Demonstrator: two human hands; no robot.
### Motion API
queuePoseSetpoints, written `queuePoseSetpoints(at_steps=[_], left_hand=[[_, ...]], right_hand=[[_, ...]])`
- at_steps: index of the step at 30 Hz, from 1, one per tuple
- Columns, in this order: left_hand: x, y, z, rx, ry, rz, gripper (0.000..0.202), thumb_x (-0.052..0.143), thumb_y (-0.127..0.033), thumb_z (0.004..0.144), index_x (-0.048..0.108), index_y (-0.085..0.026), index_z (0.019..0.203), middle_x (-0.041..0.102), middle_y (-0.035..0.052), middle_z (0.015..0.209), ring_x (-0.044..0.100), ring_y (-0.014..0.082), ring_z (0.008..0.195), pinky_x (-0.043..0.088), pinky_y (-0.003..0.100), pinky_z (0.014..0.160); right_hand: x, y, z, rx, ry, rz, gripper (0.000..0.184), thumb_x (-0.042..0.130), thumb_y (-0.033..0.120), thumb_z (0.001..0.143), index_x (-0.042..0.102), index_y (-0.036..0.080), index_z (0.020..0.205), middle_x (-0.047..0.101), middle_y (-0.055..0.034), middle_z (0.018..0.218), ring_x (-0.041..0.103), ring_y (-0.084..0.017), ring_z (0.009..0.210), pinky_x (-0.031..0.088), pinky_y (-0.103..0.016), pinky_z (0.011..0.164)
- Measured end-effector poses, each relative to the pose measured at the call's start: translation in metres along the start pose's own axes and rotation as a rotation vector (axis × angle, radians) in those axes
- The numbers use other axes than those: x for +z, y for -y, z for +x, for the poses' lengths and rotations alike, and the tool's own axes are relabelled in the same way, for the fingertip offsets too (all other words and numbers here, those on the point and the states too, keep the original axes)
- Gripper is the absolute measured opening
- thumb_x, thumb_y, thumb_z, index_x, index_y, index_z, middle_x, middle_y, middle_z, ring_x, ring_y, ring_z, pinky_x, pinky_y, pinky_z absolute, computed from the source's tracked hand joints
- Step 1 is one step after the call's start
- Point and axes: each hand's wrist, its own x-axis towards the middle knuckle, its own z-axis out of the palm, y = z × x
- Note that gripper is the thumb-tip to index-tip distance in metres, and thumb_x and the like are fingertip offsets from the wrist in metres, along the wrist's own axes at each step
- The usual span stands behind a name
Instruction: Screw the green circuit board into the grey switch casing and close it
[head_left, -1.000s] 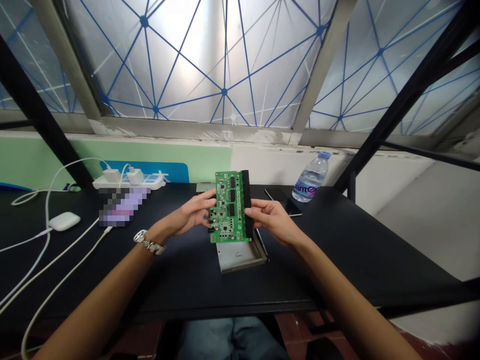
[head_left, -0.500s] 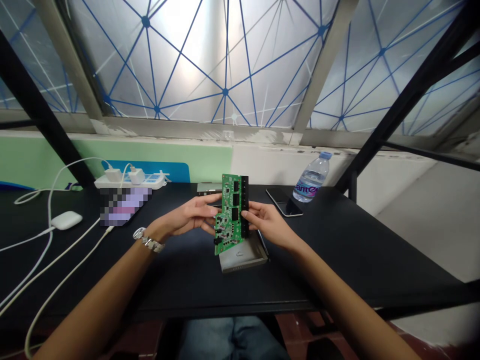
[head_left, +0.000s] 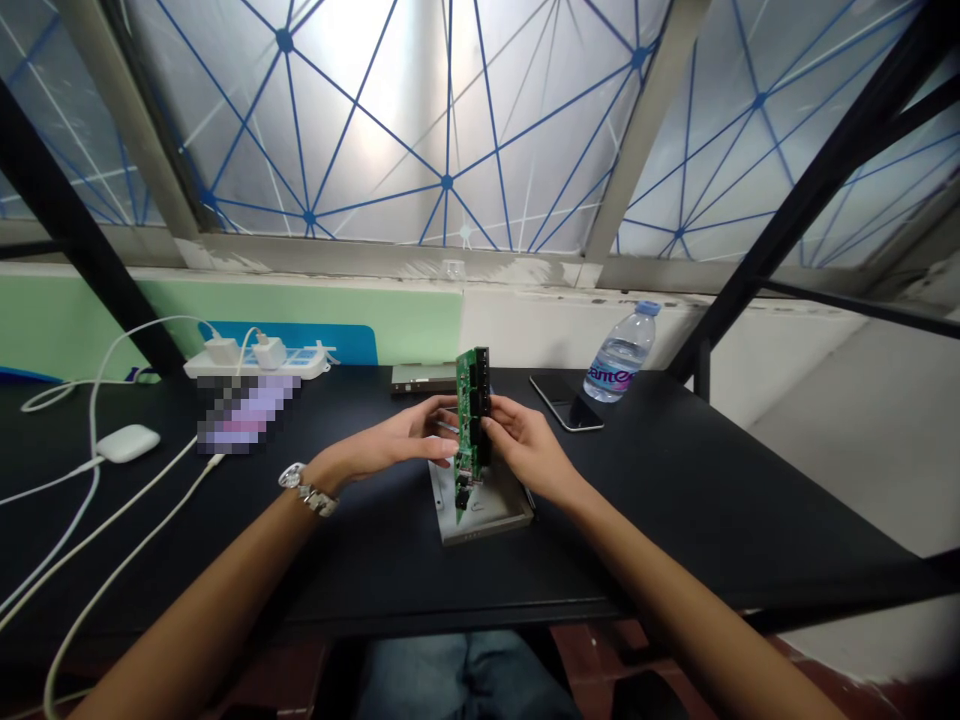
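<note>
A green circuit board (head_left: pixel 466 420) stands nearly edge-on between my hands, above an open grey metal case (head_left: pixel 495 510) on the desk. Black connector blocks line its right edge. My right hand (head_left: pixel 529 440) grips that edge, thumb in front and fingers behind. At the board's left side, my left hand (head_left: pixel 397 438) holds on with the thumb near the edge and the fingers curled partly out of sight behind it. The lower part of the board overlaps the case in view; whether they touch cannot be made out.
Behind the board lies a flat grey metal piece (head_left: pixel 424 378). A dark phone (head_left: pixel 566 403) and a water bottle (head_left: pixel 622 355) are at the right. To the left are a power strip (head_left: pixel 304 362), a second phone (head_left: pixel 251 412), a white case (head_left: pixel 129 443) and several white cables.
The board has turned from showing its component face to nearly edge-on. My left hand has shifted slightly right along with its near edge, and more of the case's inside shows.
</note>
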Motion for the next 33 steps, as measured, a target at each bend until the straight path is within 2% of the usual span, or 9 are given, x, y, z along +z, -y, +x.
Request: queuePoseSetpoints(at_steps=[5, 8, 14, 17, 21, 25, 28, 30, 33], left_hand=[[0.002, -0.003, -0.003, -0.027, -0.052, -0.007, 0.064, 0.069, -0.034, 0.09, 0.044, -0.028, 0.149, 0.05, 0.0129, 0.139, 0.045, 0.0314, 0.136, 0.045, 0.048, 0.106], [0.004, -0.005, -0.005, -0.074, -0.034, -0.073, 0.063, 0.067, -0.035, 0.091, 0.043, -0.027, 0.149, 0.05, 0.0131, 0.14, 0.046, 0.0312, 0.135, 0.043, 0.048, 0.106], [0.009, -0.004, -0.005, -0.185, 0.1, -0.218, 0.069, 0.065, -0.042, 0.093, 0.036, -0.025, 0.152, 0.065, 0.0101, 0.113, 0.068, 0.0275, 0.102, 0.045, 0.052, 0.101], [0.008, -0.003, -0.005, -0.2, 0.118, -0.24, 0.067, 0.065, -0.039, 0.093, 0.036, -0.026, 0.152, 0.067, 0.0075, 0.105, 0.071, 0.0244, 0.091, 0.048, 0.051, 0.097], [0.007, -0.002, -0.006, -0.208, 0.082, -0.205, 0.071, 0.069, -0.034, 0.089, 0.037, -0.025, 0.151, 0.068, 0.0053, 0.097, 0.071, 0.0235, 0.088, 0.051, 0.047, 0.093], [0.006, -0.005, -0.008, -0.21, 0.015, -0.051, 0.078, 0.072, -0.035, 0.087, 0.034, -0.026, 0.154, 0.065, 0.0091, 0.113, 0.07, 0.0258, 0.096, 0.049, 0.048, 0.095], [0.005, -0.007, -0.007, -0.211, -0.004, 0.081, 0.083, 0.075, -0.036, 0.084, 0.032, -0.028, 0.155, 0.058, 0.0121, 0.129, 0.068, 0.0269, 0.102, 0.048, 0.05, 0.098], [0.004, -0.008, -0.007, -0.198, -0.016, 0.15, 0.085, 0.074, -0.036, 0.084, 0.03, -0.028, 0.156, 0.055, 0.0141, 0.136, 0.066, 0.0279, 0.106, 0.047, 0.051, 0.1], [0.002, -0.007, -0.005, -0.158, -0.037, 0.215, 0.089, 0.074, -0.035, 0.084, 0.026, -0.027, 0.158, 0.05, 0.0175, 0.142, 0.061, 0.0313, 0.117, 0.045, 0.052, 0.103]], right_hand=[[0.002, 0.002, 0.0, -0.086, -0.098, -0.03, 0.037, 0.063, 0.035, 0.095, 0.064, 0.02, 0.128, 0.072, -0.0108, 0.121, 0.068, -0.024, 0.113, 0.05, -0.042, 0.105], [0.003, 0.005, -0.001, -0.139, -0.15, -0.059, 0.036, 0.062, 0.034, 0.096, 0.062, 0.02, 0.129, 0.071, -0.0102, 0.125, 0.066, -0.023, 0.117, 0.049, -0.041, 0.107], [0.005, 0.006, -0.003, -0.191, -0.175, -0.086, 0.033, 0.059, 0.031, 0.098, 0.06, 0.02, 0.13, 0.068, -0.0099, 0.129, 0.065, -0.023, 0.119, 0.049, -0.039, 0.107], [0.006, 0.004, -0.003, -0.19, -0.174, -0.085, 0.034, 0.06, 0.033, 0.098, 0.06, 0.022, 0.13, 0.069, -0.0094, 0.127, 0.066, -0.023, 0.116, 0.049, -0.04, 0.106], [0.005, 0.005, -0.003, -0.161, -0.165, -0.078, 0.036, 0.063, 0.036, 0.096, 0.062, 0.023, 0.129, 0.07, -0.0084, 0.119, 0.068, -0.024, 0.109, 0.052, -0.041, 0.101], [0.001, 0.011, -0.004, -0.194, -0.204, -0.22, 0.031, 0.063, 0.037, 0.094, 0.07, 0.025, 0.123, 0.064, -0.0087, 0.112, 0.063, -0.024, 0.106, 0.057, -0.036, 0.084], [-0.002, 0.016, -0.004, -0.198, -0.244, -0.339, 0.031, 0.064, 0.039, 0.093, 0.073, 0.025, 0.119, 0.057, -0.0076, 0.103, 0.059, -0.021, 0.093, 0.056, -0.033, 0.073], [-0.003, 0.017, -0.004, -0.155, -0.226, -0.297, 0.035, 0.064, 0.041, 0.093, 0.072, 0.024, 0.122, 0.057, -0.0061, 0.096, 0.057, -0.019, 0.082, 0.054, -0.032, 0.066], [-0.005, 0.019, -0.004, -0.066, -0.158, -0.093, 0.041, 0.06, 0.046, 0.095, 0.07, 0.021, 0.125, 0.059, -0.0031, 0.079, 0.053, -0.016, 0.065, 0.05, -0.031, 0.058]])
